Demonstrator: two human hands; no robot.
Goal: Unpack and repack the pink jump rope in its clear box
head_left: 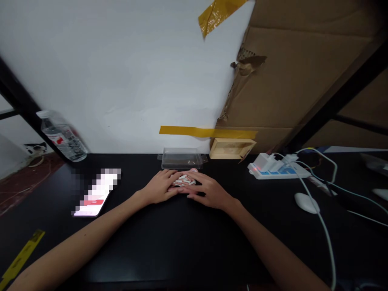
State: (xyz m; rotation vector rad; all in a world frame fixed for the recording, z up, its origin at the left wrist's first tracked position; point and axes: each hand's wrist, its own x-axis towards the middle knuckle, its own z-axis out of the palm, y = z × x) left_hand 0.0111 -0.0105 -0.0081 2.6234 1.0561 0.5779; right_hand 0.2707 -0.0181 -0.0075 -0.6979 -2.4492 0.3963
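Observation:
A low pink tray-like thing [182, 190] lies on the black desk, heaped with small white and pink stick-shaped pieces [185, 180]. My left hand [158, 186] rests against its left side, fingers stretched out over the edge and thumb along the front. From the right, my right hand [209, 190] reaches over the other side with its fingers spread. Both hands touch the tray or its pieces; the fingers partly hide its ends. Just behind sits a clear plastic box [182, 158].
To the left are a lit phone [93, 200] and a water bottle [63, 137]. A wooden box [232, 148] stands by the wall. On the right lie a power strip [275, 170] with chargers, a white mouse [306, 203] and a cable [325, 238].

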